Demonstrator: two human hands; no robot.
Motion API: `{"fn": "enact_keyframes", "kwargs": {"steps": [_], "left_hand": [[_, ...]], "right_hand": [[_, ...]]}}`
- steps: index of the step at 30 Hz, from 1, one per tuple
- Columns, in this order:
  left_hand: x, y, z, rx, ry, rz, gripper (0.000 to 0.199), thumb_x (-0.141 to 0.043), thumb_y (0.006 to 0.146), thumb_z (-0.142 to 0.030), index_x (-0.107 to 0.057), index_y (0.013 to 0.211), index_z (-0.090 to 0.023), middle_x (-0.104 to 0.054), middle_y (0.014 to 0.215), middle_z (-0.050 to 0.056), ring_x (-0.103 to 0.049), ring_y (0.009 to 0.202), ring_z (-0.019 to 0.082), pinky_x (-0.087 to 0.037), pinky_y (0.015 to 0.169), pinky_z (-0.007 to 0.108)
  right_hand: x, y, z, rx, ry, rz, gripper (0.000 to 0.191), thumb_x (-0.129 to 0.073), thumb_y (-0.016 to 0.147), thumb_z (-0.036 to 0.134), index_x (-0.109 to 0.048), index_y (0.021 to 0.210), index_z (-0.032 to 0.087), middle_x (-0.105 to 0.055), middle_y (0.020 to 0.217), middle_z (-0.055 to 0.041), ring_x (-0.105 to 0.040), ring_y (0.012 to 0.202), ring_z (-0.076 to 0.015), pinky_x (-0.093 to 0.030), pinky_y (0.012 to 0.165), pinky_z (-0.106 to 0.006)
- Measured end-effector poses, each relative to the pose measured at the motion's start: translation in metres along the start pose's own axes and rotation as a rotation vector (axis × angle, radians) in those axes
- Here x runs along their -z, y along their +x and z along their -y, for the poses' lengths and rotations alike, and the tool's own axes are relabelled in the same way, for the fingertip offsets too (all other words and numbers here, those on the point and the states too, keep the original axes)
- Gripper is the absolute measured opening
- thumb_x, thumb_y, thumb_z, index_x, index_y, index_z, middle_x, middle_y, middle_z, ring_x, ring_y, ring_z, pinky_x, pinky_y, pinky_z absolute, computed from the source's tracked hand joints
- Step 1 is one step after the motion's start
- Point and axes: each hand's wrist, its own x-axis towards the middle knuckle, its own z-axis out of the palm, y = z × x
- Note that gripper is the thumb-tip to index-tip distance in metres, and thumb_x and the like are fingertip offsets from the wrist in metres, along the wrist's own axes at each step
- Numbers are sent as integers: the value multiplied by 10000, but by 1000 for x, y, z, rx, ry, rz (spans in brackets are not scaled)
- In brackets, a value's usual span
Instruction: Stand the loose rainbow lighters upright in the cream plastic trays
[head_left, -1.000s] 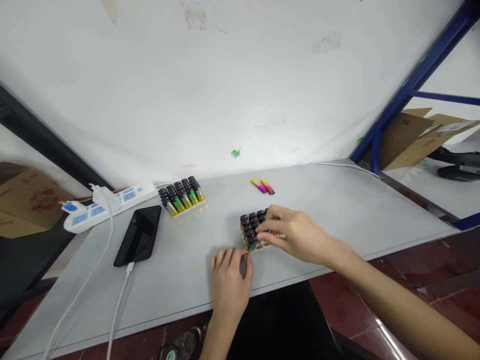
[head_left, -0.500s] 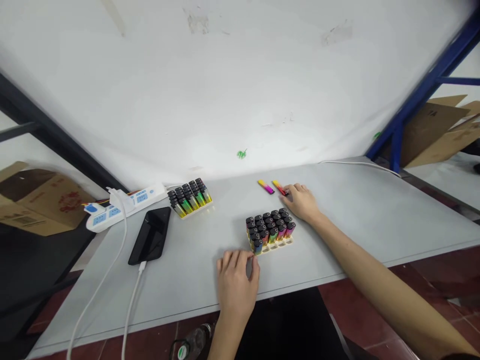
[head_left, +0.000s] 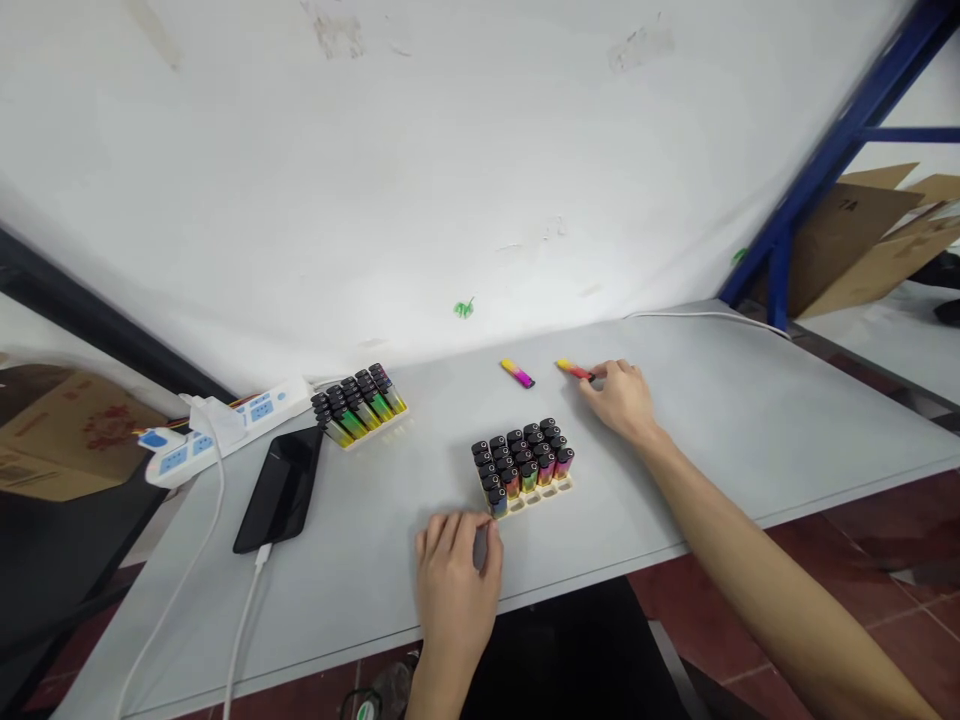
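Note:
My right hand (head_left: 621, 396) pinches the dark end of a yellow-and-red lighter (head_left: 573, 369), which lies on the table. To its left lies a yellow-and-magenta lighter (head_left: 518, 373), touched by nothing. In front of me stands a cream tray (head_left: 537, 499) packed with upright black-topped lighters (head_left: 528, 471) in several colours. Its nearest row has a blue lighter at the left end and bare slots to the right. My left hand (head_left: 456, 572) rests on the table, with thumb and index finger closed at the tray's near left corner.
A second tray of lighters (head_left: 361, 404), mostly green and yellow, stands back left. Beside it are a black phone (head_left: 279, 490) on a white cable and a white power strip (head_left: 253, 420). A wall bounds the back; cardboard boxes (head_left: 840, 235) sit beyond both ends.
My right hand has shifted the yellow-and-red lighter to the right, away from the magenta one, and turned it somewhat. My left hand stays at the tray corner. The view has shifted slightly.

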Motion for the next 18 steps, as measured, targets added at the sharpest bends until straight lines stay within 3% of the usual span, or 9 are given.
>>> {"fn": "enact_keyframes", "kwargs": {"steps": [3,5,8,11,16,18], "left_hand": [[-1,0,1,2,-5,-4,97,-547,941,-213,-611,868,-221,-702,856,18,-584,843,228,-391,774,380],[-2,1,1,1,-9,-7,103,-544,945,-212,-609,866,-220,-699,854,16,-579,844,225,-388,777,377],[-2,1,2,-6,-13,-13,96,-549,945,-212,-607,868,-217,-695,847,9,-569,836,219,-388,780,371],[-2,1,2,-10,-15,-23,94,-557,942,-211,-606,863,-215,-691,839,6,-562,829,214,-389,782,369],[-1,1,1,-11,-22,-8,92,-551,945,-204,-608,873,-212,-691,854,9,-562,837,210,-394,783,365],[-1,1,0,-5,-24,-2,91,-551,946,-208,-608,875,-213,-692,861,10,-563,842,213,-394,781,366]], "right_hand": [[3,2,2,-92,473,-60,309,-575,862,495,-545,938,198,-679,1041,-114,-634,959,-241,-485,835,-377],[2,1,6,-149,812,-16,378,-566,863,585,-447,958,239,-679,883,-34,-644,763,-181,-512,700,-326],[-2,-6,16,-215,1114,119,458,-578,834,664,-366,971,282,-534,636,92,-465,445,-100,-379,437,-213],[-6,-12,24,-265,1174,284,438,-587,835,658,-452,954,259,-407,593,108,-277,380,-44,-208,368,-169],[-4,-18,32,-209,1168,388,425,-620,829,628,-538,1005,250,-494,670,59,-419,454,-72,-272,367,-175],[-2,-19,33,-206,1205,416,417,-599,839,639,-526,1025,274,-455,611,77,-389,425,-77,-234,356,-170]]}}
